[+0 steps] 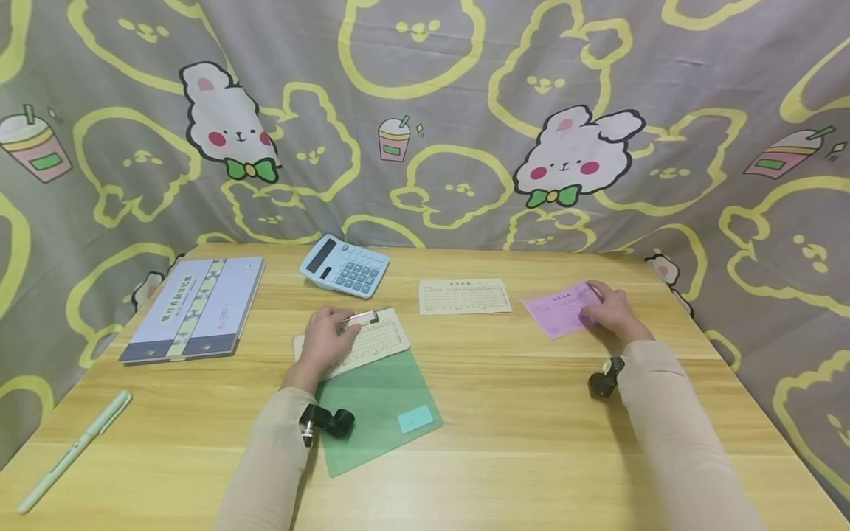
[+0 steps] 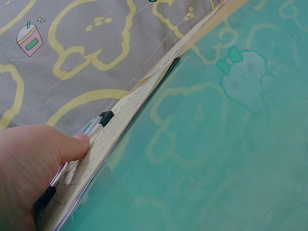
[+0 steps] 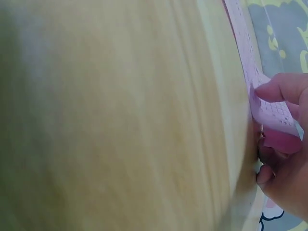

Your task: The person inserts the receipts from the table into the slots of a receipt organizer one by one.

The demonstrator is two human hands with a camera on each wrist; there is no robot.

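Note:
My left hand [image 1: 327, 343] is at the top of a translucent green clip folder [image 1: 378, 405]. Its thumb rests by the metal clip [image 1: 361, 318], over cream printed slips [image 1: 375, 343]; the fingers beneath are hidden in the left wrist view. The folder's green sheet [image 2: 216, 144] fills the right of that view. Over on the right, my right hand [image 1: 614, 313] pinches the right edge of a purple printed slip [image 1: 558, 310]. In the right wrist view, the slip [image 3: 274, 113] bends between thumb and fingers, close to the table.
A cream form [image 1: 462, 296] lies between the hands on the wooden table [image 1: 505, 442]. Behind the folder is a blue calculator [image 1: 345, 267]. A ledger book [image 1: 195, 310] and a pale green pen [image 1: 76, 451] lie on the left. A patterned curtain [image 1: 458, 118] hangs along the back.

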